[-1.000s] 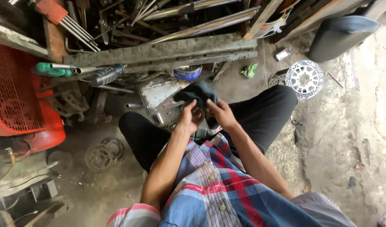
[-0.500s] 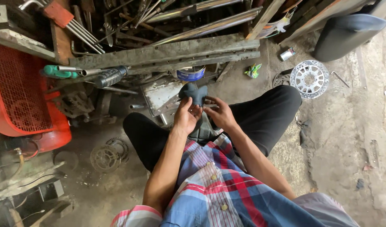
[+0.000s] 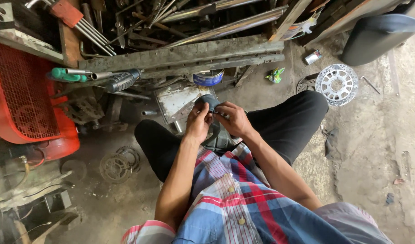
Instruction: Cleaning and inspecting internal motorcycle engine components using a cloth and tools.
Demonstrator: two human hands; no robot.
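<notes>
Cluttered workshop floor, both hands pinching dark rubber piece between knees, scrap close ahead.

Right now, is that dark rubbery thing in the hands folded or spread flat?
Folded: the dark rubber piece bends over between the left hand and right hand.

1. Round tin, upper centre of frame, just under the long grey beam: blue side wall w/ a white band, top open, partly hidden by the beam.
2. Small can, upper right, lying tilted on the ground: silver body w/ a dark label patch; print too small to tell.
3. Crumpled wrapper, upper centre-right, on the ground between tin & can, well apart from both: green w/ some yellow, bunched up.
4. No signs or screens in view.
</notes>
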